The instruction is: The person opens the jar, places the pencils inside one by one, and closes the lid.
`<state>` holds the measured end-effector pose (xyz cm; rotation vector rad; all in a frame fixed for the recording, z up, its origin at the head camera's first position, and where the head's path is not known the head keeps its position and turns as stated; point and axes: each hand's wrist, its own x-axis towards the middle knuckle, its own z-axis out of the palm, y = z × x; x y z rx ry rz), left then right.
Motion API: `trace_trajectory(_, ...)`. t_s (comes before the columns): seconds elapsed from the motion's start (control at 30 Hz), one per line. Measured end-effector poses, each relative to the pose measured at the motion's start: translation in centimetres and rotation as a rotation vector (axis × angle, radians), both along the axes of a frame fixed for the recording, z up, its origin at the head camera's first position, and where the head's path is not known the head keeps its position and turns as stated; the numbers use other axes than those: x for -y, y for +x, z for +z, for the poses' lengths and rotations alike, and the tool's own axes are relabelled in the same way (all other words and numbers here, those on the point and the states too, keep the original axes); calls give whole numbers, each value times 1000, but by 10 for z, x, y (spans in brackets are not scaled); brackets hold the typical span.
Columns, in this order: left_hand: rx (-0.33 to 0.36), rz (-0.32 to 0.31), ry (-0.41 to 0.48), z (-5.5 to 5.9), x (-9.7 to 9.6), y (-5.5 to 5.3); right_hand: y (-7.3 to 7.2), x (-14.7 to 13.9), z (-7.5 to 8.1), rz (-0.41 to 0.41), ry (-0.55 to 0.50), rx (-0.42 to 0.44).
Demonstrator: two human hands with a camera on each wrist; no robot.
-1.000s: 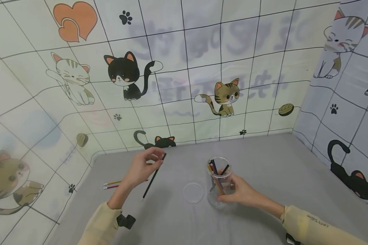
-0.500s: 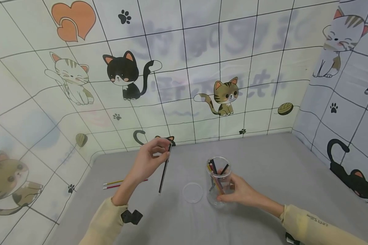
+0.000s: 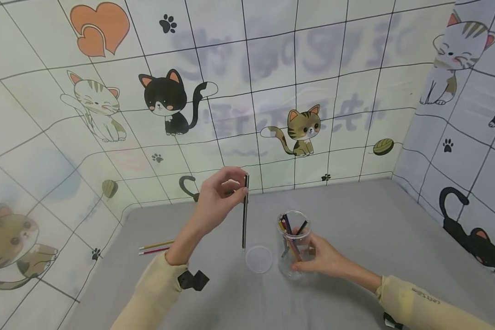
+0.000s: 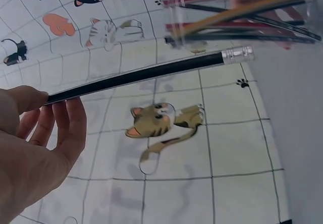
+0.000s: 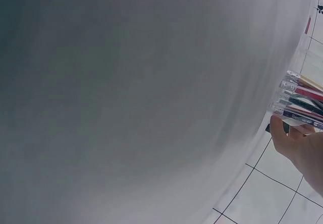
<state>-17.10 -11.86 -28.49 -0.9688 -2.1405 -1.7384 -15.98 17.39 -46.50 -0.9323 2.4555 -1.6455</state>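
My left hand pinches a black pencil near its top end, thumb against fingers. The pencil hangs almost upright, and its white-and-silver eraser end points down, as the left wrist view shows on the pencil. To the right, my right hand grips a clear jar standing on the table. Several pencils in yellow, red, black and other colours lean inside it. In the right wrist view, the eraser ends of the jar's pencils show beside the right hand.
A clear round lid lies flat on the grey table, just left of the jar. Farther left lie a yellow pencil and a red pencil, partly behind the left forearm. A cat-patterned cloth wall rises behind the table.
My left hand has risen and moved right with the black pencil, which has swung from slanted to nearly upright. My right hand and the jar have stayed in place.
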Motion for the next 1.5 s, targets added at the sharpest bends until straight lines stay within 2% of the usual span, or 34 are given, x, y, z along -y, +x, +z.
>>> trace_trajectory(0.27, -119, -49, 89, 27, -25, 1, 0, 0, 0, 17, -8, -3)
trace_trajectory(0.43, -142, -85, 133, 41, -38, 4, 1, 0, 1, 16, -16, -13)
trace_trajectory(0.57, -152, -114, 161, 46, -48, 5, 2, 0, 2, 31, -23, 1)
trace_trajectory(0.83, -176, -147, 181, 50, -66, 5, 2, -1, 2, 27, -23, 19)
trace_trajectory(1.07, -173, -186, 167, 45, -80, 6, 1, -1, 2, 28, -17, 21)
trace_trajectory(1.23, -178, -180, 146, 40, -84, 5, 0, -1, 1, 30, -24, 19)
trace_trajectory(1.5, -191, -162, 131, 39, -85, 7, 0, -1, 0, 25, -23, 11)
